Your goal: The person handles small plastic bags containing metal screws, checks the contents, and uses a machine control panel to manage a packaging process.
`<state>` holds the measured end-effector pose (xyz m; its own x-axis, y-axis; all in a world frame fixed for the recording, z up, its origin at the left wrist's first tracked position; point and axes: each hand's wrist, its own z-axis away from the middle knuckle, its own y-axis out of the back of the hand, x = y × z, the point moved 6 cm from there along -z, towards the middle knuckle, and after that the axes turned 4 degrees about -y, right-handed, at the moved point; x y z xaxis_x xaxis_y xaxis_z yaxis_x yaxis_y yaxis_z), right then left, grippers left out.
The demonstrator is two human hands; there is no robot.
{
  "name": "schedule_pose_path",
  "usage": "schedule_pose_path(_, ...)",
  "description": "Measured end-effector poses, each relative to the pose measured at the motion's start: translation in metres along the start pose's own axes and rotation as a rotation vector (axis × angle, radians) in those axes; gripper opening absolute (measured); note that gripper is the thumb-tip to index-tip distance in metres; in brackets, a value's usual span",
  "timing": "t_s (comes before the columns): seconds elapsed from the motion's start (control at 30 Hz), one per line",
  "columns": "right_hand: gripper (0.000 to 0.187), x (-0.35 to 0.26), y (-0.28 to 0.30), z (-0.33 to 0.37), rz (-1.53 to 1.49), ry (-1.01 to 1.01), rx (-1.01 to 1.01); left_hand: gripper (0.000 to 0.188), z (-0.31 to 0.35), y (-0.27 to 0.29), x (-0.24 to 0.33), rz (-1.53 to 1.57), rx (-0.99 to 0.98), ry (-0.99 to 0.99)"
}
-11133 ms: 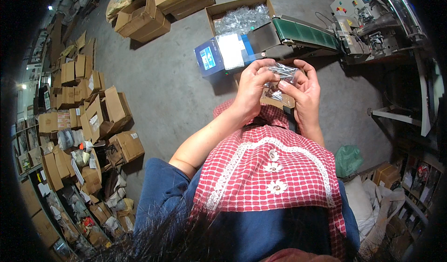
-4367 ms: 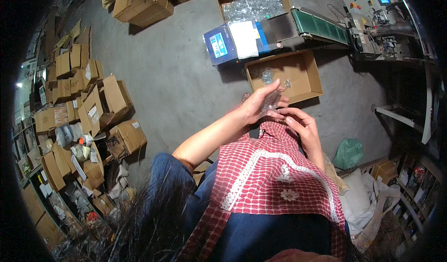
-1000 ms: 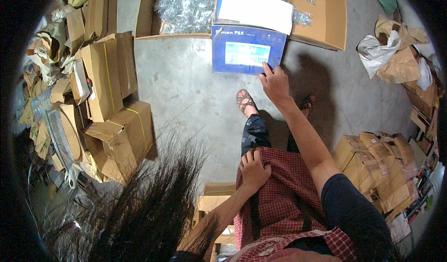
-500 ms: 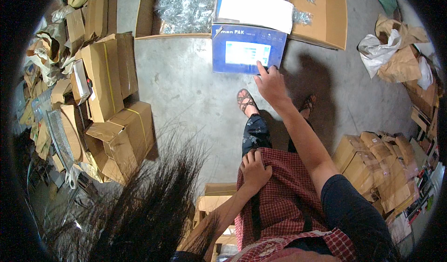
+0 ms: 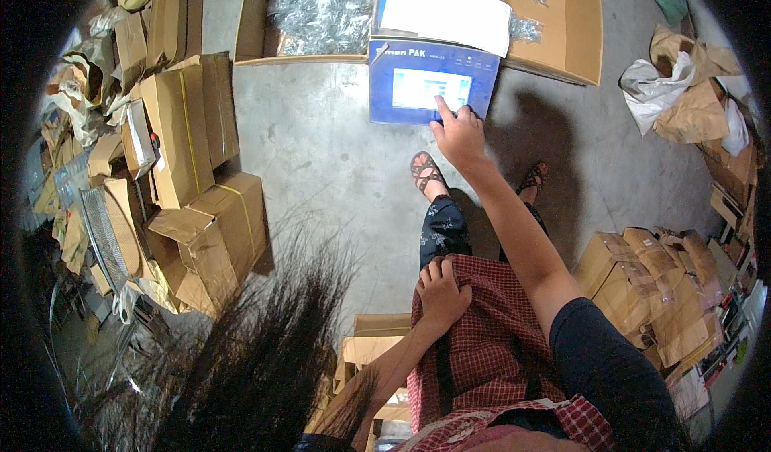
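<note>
A blue machine [image 5: 380, 98] stands ahead of me, its lit touchscreen [image 5: 409, 90] facing up toward me. My right hand [image 5: 462, 134] reaches to it with the index finger stretched out, the tip at the screen's lower middle; the other fingers are partly bent. Nothing shows in that hand. My left hand [image 5: 443, 295] rests with spread fingers on the red checked apron [image 5: 498, 315] over my lap. A white sheet [image 5: 442, 14] lies on top of the machine.
Behind the machine, an open carton holds many small clear bags [image 5: 321, 10]; another carton [image 5: 562, 42] at right holds a few. Cardboard boxes [image 5: 173, 130] are stacked at left, taped cartons [image 5: 642, 291] at lower right. Crumpled paper and white sacks [image 5: 654, 90] lie far right.
My right hand has shifted slightly left and up, its index fingertip moving from the screen's lower right toward its middle. My left hand stays on the apron.
</note>
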<state>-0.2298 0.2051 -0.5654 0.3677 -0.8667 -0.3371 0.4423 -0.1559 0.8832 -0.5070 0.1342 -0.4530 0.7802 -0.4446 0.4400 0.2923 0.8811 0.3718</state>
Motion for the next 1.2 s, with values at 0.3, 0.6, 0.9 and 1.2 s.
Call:
schedule_pose_path(0.3, 0.059, -0.009, -0.009, 0.007, -0.044, 0.057, -0.054, 0.077, 0.000, -0.006, -0.005, 0.038, -0.007, -0.002)
schedule_pose_path(0.6, 0.061, -0.023, -0.015, 0.003, -0.039, 0.077, -0.054, 0.073, 0.001, -0.003, -0.002, 0.037, 0.030, 0.004)
schedule_pose_path(0.9, 0.063, -0.031, -0.019, -0.001, -0.065, 0.077, -0.060, 0.073, 0.000, -0.008, -0.005, 0.017, 0.036, 0.023)
schedule_pose_path(1.2, 0.061, -0.036, -0.015, -0.005, -0.072, 0.046, -0.099, 0.075, 0.000, -0.006, -0.004, -0.028, 0.067, 0.005)
